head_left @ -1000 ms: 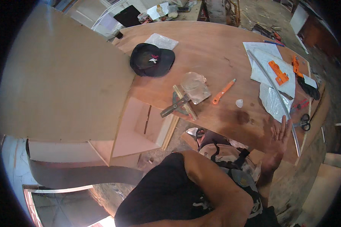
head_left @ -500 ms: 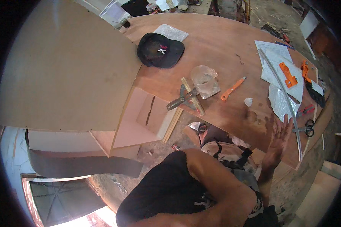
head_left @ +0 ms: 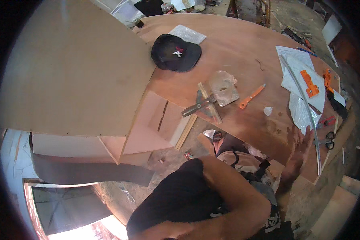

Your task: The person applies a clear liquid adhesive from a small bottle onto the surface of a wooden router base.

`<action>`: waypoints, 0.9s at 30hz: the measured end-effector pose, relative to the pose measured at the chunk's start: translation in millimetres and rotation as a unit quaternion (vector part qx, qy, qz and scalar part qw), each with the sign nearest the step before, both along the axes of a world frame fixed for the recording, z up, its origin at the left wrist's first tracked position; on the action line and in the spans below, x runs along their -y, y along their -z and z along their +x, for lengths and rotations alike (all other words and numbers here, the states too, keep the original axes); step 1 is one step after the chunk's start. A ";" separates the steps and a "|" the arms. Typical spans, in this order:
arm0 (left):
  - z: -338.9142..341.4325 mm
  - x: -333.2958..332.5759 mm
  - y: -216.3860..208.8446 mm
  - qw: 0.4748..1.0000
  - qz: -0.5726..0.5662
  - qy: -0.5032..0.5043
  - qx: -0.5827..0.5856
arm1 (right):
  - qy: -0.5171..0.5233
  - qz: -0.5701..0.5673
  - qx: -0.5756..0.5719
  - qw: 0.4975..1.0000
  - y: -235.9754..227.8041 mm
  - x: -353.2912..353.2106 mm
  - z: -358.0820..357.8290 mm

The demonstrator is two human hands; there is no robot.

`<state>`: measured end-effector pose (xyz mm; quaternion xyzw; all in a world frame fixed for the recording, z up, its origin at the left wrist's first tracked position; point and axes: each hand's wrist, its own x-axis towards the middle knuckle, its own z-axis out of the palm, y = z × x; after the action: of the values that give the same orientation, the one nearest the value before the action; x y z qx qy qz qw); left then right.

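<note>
My right hand (head_left: 302, 150) lies flat on the wooden tabletop (head_left: 252, 52) near its right end, fingers apart. Its fingertips are close beside a long thin metal strip (head_left: 310, 110); whether they touch it I cannot tell. Crinkled clear plastic wrap (head_left: 300, 110) lies just beyond the fingers. Right of the strip are black-handled scissors (head_left: 329, 140) and a red-handled hand tool (head_left: 328, 121). My left arm (head_left: 244, 192) is bent across the lower part of the view, and its hand is out of sight.
An orange utility knife (head_left: 253, 96), a clear roundish plastic piece (head_left: 224, 86) and a dark metal tool (head_left: 198, 107) across a wooden strip lie mid-table. A black cap (head_left: 176, 52) sits farther back. Orange brackets (head_left: 310, 84) rest on white sheets. A large wooden panel (head_left: 76, 72) fills the left.
The whole view has shifted slightly, so the table and its things appear a little farther right and lower. My right hand stays flat by the metal strip.
</note>
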<state>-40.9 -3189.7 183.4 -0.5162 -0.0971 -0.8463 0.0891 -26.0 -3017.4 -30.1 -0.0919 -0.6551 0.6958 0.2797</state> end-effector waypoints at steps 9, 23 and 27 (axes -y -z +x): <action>-23.0 14.4 11.0 0.985 0.034 -0.155 0.067 | -0.037 -0.049 -0.030 0.998 16.5 -23.5 0.1; -144.9 71.4 178.9 0.681 -0.362 -0.572 0.278 | -0.004 0.318 0.267 0.910 24.8 20.8 -72.9; -169.4 72.7 197.4 0.679 -0.547 -0.440 0.216 | -0.011 0.334 0.242 0.911 20.6 22.8 -89.5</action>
<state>-210.2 -3262.5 -14.0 -0.1738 -0.7751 -0.5934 0.1298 -115.5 -3040.2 -50.7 -0.1514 -0.8979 0.3956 0.1198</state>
